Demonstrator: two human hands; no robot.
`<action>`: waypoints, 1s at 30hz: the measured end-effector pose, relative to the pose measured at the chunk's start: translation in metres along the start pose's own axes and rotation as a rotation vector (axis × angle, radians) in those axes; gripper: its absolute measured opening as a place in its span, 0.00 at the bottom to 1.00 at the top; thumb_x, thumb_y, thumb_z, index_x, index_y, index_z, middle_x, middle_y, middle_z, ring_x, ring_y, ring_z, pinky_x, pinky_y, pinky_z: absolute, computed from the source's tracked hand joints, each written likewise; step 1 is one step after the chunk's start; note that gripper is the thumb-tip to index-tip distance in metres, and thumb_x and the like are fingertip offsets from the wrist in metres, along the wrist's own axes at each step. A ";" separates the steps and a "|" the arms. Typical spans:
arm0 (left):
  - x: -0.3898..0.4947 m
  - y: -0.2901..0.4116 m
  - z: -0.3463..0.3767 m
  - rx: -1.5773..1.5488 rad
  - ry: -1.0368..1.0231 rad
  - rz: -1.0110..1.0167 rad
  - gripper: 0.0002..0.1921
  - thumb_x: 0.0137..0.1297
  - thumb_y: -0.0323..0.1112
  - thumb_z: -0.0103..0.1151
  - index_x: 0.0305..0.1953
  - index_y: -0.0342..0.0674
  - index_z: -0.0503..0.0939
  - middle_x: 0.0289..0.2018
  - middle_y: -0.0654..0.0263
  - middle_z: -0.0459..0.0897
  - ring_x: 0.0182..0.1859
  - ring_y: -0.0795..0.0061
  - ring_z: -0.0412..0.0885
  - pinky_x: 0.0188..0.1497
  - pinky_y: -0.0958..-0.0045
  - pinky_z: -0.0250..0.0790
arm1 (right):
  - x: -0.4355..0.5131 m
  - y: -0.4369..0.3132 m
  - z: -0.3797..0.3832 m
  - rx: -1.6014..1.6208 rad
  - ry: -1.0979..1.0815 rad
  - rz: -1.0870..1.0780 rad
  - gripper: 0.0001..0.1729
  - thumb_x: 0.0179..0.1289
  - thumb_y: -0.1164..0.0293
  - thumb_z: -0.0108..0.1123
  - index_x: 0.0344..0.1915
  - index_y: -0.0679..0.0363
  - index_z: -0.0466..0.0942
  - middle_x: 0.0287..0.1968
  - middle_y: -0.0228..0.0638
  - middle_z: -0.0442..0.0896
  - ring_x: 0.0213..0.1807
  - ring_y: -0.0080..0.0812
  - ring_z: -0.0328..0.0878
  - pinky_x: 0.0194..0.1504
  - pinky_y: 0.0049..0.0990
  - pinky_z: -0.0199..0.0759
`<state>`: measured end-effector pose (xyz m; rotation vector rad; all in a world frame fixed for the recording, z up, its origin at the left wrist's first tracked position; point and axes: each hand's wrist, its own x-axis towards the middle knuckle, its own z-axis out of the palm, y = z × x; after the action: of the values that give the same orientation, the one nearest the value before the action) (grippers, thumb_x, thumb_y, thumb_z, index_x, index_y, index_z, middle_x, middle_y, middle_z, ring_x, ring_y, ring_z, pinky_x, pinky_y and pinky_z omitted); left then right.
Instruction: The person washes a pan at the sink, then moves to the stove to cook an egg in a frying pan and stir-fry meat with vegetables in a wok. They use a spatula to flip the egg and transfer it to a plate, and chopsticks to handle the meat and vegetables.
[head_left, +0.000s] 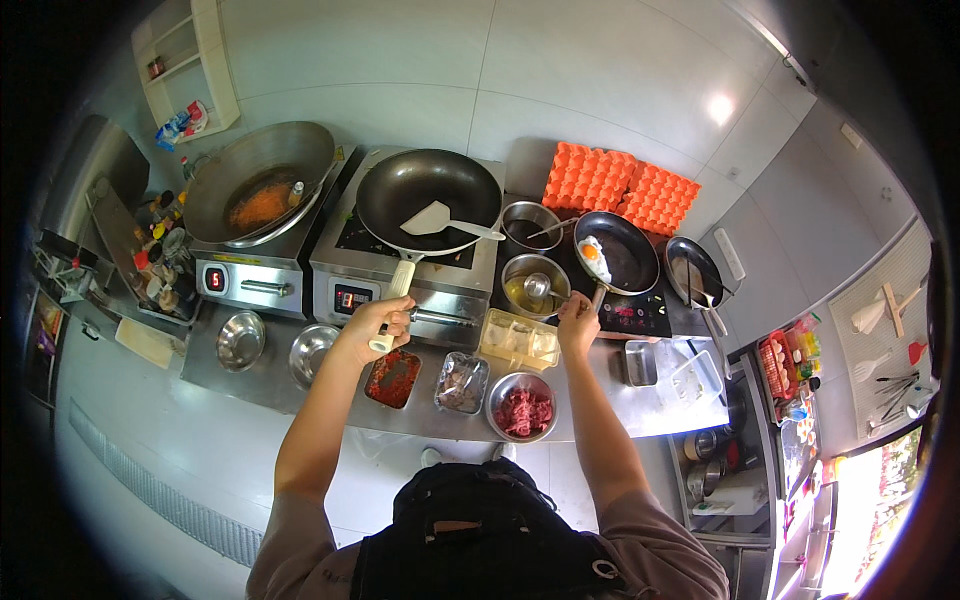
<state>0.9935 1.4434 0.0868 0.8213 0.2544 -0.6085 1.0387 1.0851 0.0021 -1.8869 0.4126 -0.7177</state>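
Note:
My left hand (381, 324) is wrapped around the cream handle (402, 279) of a dark wok (420, 187) on the middle induction cooker. A pale spatula (429, 218) lies in that wok, its handle across the right rim. With my right hand (578, 324) I hold a metal ladle (538, 285), its bowl over a steel pot (517, 306) of yellowish liquid, probably oil. Close beside this hand is the handle (599, 295) of a small frying pan (628, 251). A fried egg (593, 256) lies at the pan's left side.
A large wok (300, 142) with reddish contents stands left. Orange egg trays (589, 176) lean at the wall. Along the front sit steel bowls (240, 341), a tray of chopped red peppers (394, 379), a wrapped container (461, 382) and a bowl of raw meat (523, 411). Another pan (691, 271) is right.

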 end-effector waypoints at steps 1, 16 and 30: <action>-0.001 0.002 0.000 0.002 0.006 -0.007 0.09 0.66 0.38 0.54 0.41 0.41 0.72 0.16 0.82 0.65 0.15 0.91 0.62 0.23 0.83 0.61 | -0.003 0.004 0.003 0.017 -0.018 0.032 0.17 0.66 0.64 0.49 0.40 0.68 0.79 0.23 0.39 0.81 0.25 0.28 0.80 0.29 0.25 0.72; -0.001 -0.003 -0.008 -0.116 -0.076 0.059 0.12 0.65 0.44 0.55 0.38 0.41 0.73 0.22 0.74 0.72 0.17 0.87 0.69 0.30 0.75 0.74 | -0.019 -0.089 -0.005 -0.544 0.199 -0.521 0.22 0.51 0.69 0.61 0.47 0.63 0.74 0.41 0.47 0.75 0.44 0.48 0.71 0.49 0.42 0.65; -0.005 0.012 0.023 -0.440 -0.064 -0.035 0.10 0.66 0.32 0.54 0.42 0.34 0.67 0.18 0.76 0.67 0.18 0.88 0.66 0.26 0.84 0.68 | 0.068 -0.223 0.184 -1.400 -0.883 -0.631 0.20 0.57 0.65 0.54 0.50 0.57 0.78 0.59 0.44 0.71 0.63 0.45 0.63 0.60 0.40 0.60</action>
<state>0.9969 1.4343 0.1119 0.3732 0.3303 -0.5824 1.2009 1.2672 0.1715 -3.4467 -0.4378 0.2735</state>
